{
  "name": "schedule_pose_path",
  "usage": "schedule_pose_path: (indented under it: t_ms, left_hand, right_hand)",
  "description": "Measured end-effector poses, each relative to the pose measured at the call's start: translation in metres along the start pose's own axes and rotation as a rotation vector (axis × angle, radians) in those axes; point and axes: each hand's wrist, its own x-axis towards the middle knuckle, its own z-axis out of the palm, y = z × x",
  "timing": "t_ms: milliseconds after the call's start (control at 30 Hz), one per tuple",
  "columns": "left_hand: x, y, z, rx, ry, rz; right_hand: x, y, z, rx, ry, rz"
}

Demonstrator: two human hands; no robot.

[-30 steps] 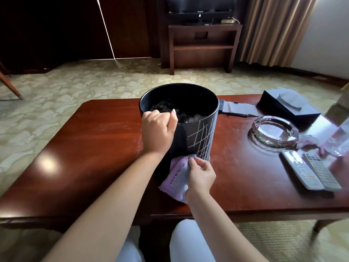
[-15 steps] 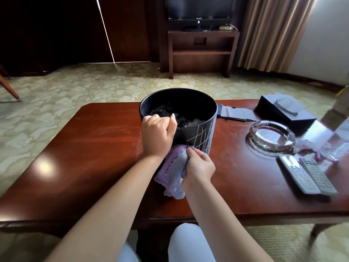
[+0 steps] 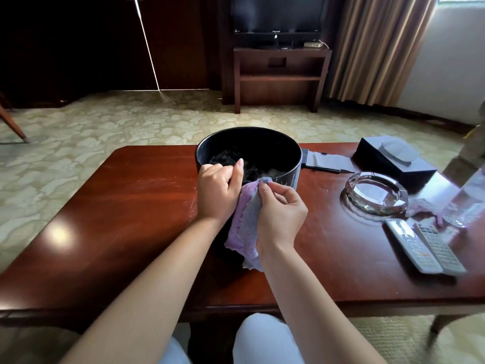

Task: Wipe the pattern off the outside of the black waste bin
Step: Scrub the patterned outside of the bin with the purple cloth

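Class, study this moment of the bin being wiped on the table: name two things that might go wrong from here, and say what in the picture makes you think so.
1. The black waste bin holds rubbish; only the left hand grips its rim, so hard wiping might tip it.
2. The right hand merely pinches the purple cloth at its top, so it might slip. A glass ashtray sits nearby.

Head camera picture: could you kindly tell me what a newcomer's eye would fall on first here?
First, the black waste bin at the middle of the red-brown table, with the left hand gripping its near rim. Right beside it, the right hand pinches a purple cloth against the bin's near side. To the right lie a glass ashtray and two remote controls.
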Motion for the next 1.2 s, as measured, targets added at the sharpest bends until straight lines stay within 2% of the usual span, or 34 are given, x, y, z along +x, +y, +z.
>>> schedule_pose_path:
  t_ms: [133,367,533,700,800,933,1067,1200]
  left_hand:
    - [-0.001,-0.003,0.000,0.008,-0.009,-0.033]
    - [0.001,0.010,-0.009,-0.137,-0.006,-0.209]
    - [0.001,0.012,-0.011,-0.252,-0.007,-0.281]
    - [0.004,0.011,-0.015,-0.339,0.002,-0.336]
    - [0.004,0.010,-0.016,-0.346,-0.011,-0.350]
    - [0.007,0.009,-0.017,-0.394,-0.040,-0.394]
    - [0.006,0.010,-0.015,-0.405,-0.036,-0.405]
    - [0.004,0.007,-0.014,-0.305,-0.067,-0.332]
  right_hand:
    - [-0.002,0.018,-0.003,-0.136,0.011,-0.235]
    - [-0.004,0.048,-0.018,-0.261,0.008,-0.265]
    - [0.006,0.016,-0.006,-0.335,0.014,-0.609]
    - [0.005,0.006,0.003,-0.653,-0.176,-0.702]
    - [-0.001,0.013,0.014,-0.741,-0.174,-0.813]
    - [0.000,0.014,0.016,-0.795,-0.155,-0.866]
    - [0.002,0.016,0.008,-0.764,-0.042,-0.917]
    - [0.006,0.023,-0.001,-0.669,0.011,-0.922]
